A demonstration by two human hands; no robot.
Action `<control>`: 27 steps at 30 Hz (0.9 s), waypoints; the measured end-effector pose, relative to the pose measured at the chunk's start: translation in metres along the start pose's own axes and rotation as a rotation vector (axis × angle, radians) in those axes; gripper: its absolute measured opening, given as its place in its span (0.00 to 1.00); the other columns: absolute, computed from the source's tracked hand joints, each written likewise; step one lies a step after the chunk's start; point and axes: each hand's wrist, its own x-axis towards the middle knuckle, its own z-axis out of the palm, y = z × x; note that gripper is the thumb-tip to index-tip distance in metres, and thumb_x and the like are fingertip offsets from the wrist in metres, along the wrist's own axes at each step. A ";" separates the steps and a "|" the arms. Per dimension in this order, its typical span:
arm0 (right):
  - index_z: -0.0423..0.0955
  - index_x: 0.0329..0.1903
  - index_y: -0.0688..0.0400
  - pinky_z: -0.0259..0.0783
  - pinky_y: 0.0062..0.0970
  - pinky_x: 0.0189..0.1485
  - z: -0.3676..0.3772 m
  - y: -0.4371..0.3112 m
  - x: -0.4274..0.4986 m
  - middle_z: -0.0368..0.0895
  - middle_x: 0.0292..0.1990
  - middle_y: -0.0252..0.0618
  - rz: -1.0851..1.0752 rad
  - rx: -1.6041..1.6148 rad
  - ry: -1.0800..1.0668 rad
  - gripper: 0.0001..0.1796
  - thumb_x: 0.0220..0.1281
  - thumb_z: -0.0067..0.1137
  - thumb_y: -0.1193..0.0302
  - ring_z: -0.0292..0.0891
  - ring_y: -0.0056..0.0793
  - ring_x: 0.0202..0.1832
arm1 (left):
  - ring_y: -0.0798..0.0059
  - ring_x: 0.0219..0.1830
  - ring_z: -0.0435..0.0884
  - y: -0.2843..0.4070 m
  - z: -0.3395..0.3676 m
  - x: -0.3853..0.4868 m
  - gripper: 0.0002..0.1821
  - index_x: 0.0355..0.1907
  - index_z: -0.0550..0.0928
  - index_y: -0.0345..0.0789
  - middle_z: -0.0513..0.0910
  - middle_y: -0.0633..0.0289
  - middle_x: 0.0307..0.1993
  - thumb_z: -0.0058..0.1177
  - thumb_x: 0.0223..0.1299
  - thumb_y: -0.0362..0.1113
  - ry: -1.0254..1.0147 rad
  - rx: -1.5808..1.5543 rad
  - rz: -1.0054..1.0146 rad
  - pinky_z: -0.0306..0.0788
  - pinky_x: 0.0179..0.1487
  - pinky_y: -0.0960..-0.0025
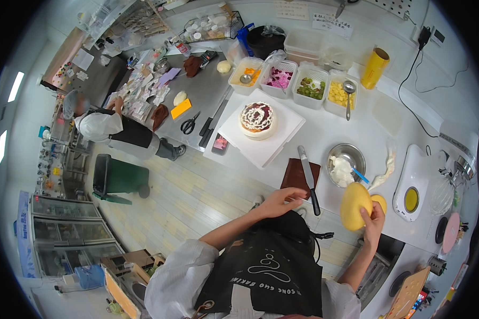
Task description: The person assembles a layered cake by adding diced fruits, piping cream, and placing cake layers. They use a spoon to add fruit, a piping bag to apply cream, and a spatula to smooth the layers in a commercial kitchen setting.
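My right hand [373, 219] grips a round yellow sponge cake layer [353, 206], tilted up on edge at the table's front. Behind my fingers shows a second yellow piece [379, 200]; I cannot tell whether it is also held. My left hand [281, 202] hovers by the front edge of a brown cloth [289, 175], fingers apart and holding nothing. Across that cloth lies a palette knife [306, 169] with a black handle. A steel bowl [361, 159] holds white cream [341, 171] and a blue-handled tool [360, 175]. Farther back, a cream-topped cake [257, 120] stands on a white square board [239, 137].
Tubs of orange fruit [253, 75], pink cubes [281, 77], green grapes [310, 88] and yellow cubes [338, 95] line the back. A piping bag [385, 171] lies beside a white scale [409, 183]. A co-worker [103, 127] stands at the left counter, near a green bin [123, 175].
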 end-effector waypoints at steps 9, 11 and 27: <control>0.73 0.57 0.64 0.75 0.29 0.56 0.224 -0.046 0.054 0.82 0.49 0.39 0.084 0.453 -0.070 0.16 0.69 0.59 0.76 0.79 0.27 0.52 | 0.75 0.63 0.75 0.020 -0.131 0.011 0.25 0.68 0.71 0.29 0.79 0.60 0.60 0.55 0.73 0.37 -0.179 -0.504 -0.022 0.69 0.67 0.66; 0.72 0.57 0.65 0.74 0.29 0.57 0.272 -0.048 0.069 0.81 0.50 0.39 0.087 0.430 0.007 0.16 0.70 0.59 0.76 0.79 0.27 0.53 | 0.80 0.50 0.81 0.021 -0.181 0.017 0.21 0.61 0.77 0.29 0.84 0.62 0.50 0.58 0.71 0.38 -0.095 -0.377 0.042 0.75 0.55 0.71; 0.77 0.53 0.63 0.82 0.26 0.46 0.389 -0.055 0.191 0.81 0.43 0.38 0.156 0.004 0.210 0.15 0.68 0.64 0.70 0.81 0.25 0.44 | 0.70 0.36 0.87 0.049 -0.356 0.148 0.19 0.47 0.84 0.29 0.88 0.54 0.35 0.67 0.59 0.41 0.144 0.377 0.185 0.79 0.45 0.69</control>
